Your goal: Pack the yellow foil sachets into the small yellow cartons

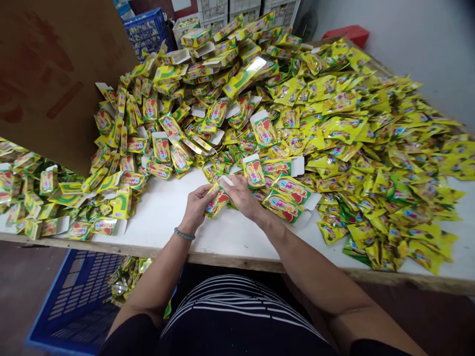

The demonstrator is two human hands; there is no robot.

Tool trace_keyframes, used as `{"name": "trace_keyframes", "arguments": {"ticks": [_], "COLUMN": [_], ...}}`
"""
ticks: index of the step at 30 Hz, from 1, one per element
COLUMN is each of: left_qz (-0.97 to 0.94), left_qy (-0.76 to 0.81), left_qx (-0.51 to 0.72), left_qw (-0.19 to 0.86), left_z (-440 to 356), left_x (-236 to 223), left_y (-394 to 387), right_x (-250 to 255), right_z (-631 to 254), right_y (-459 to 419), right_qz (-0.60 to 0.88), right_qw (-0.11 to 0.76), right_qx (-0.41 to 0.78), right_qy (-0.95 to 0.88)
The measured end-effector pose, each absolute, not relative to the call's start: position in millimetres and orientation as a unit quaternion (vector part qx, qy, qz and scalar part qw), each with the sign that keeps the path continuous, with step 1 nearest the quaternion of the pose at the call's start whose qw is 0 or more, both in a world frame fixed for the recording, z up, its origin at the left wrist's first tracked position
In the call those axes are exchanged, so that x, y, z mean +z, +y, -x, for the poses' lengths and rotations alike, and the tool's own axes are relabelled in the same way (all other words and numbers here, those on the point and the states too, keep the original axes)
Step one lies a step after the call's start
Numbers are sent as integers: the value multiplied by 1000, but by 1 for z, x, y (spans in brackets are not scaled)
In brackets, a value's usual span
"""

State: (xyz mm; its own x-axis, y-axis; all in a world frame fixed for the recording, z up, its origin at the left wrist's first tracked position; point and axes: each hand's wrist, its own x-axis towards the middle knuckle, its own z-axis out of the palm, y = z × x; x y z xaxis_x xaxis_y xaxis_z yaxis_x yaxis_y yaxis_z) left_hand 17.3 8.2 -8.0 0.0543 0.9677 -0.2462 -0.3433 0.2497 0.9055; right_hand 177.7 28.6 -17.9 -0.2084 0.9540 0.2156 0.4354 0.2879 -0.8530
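Over the front part of the white table [159, 217], a small yellow-and-green printed carton [216, 201] is between my two hands. My left hand [197, 203] grips its left side, thumb on the near face. At its upper end, my right hand [241, 194] has its fingers closed by the pale end flap, touching the carton. Just right of that hand lie several similar cartons [284, 205] with white flaps sticking out. Behind my hands more cartons [161, 147] are heaped, many with their end flaps standing out. To the right spreads a big pile of yellow foil sachets [345, 128].
A large brown cardboard box [63, 84] stands at the left, with cartons around its base. Below the table edge sits a blue plastic crate [74, 296] holding sachets. Another blue crate [146, 32] and white crates [213, 10] are behind the table.
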Motion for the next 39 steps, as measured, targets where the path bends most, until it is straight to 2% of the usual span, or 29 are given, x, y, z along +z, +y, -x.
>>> {"name": "trace_keyframes", "arguments": {"ticks": [4,7,11,17,20,24,29,33,39], "left_qz": [-347,-353,-423,-485,-490,-525,-486,-479,-528], "left_qy": [456,460,459,452,438,428,409,413,434], "left_qx": [533,561,532,485,477,484,488,505,485], "left_qw": [622,591,571,571,584,554,599,587,546], "left_z": [-20,-20,-16,-11,-11,-11,-13,-13,-8], "left_x": [-10,-9,-5,-2,-5,-10,-8,-4,-8], "left_y": [10,11,7,3,3,1,-1,0,-1], "right_x": [-17,-18,-22,-22,-21,-20,-25,-26,-18], "right_z": [-174,-172,-168,-168,-169,-169,-167,-168,-172], "right_y": [28,31,34,37,33,27,29,31,27], "right_qz": [468,456,427,434,442,430,384,406,411], "right_qw": [437,510,529,578,561,498,520,525,461], "right_qx": [334,417,521,516,482,459,550,521,478], "right_qy": [-692,-598,-516,-460,-507,-597,-528,-537,-624]}}
